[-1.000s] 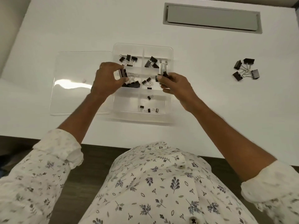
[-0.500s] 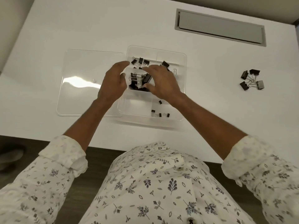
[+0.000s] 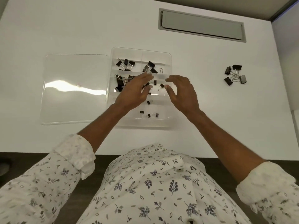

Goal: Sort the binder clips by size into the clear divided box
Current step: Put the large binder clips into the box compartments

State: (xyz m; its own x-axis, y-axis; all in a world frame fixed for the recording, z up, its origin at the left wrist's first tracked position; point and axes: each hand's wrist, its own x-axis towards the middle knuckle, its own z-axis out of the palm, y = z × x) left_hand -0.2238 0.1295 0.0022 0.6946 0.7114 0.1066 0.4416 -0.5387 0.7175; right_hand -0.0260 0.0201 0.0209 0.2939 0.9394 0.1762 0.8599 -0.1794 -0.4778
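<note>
Holds nothing in the spread left hand or spread right hand above the clear divided box, leaves binder clips well off right on the surface, may knock sorted clips into wrong slots.

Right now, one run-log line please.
left hand: open | right hand: open | divided box: partly filled, under hands | loose clips: on table, right

The box under the left hand is clear, its clips black with silvery handles. The loose clips right of the right hand are black and silver too. Left of the left hand the lid is clear, streaked with white glare. The table is white, the hatch grey, the shirt white with a grey-blue leaf print.
</note>
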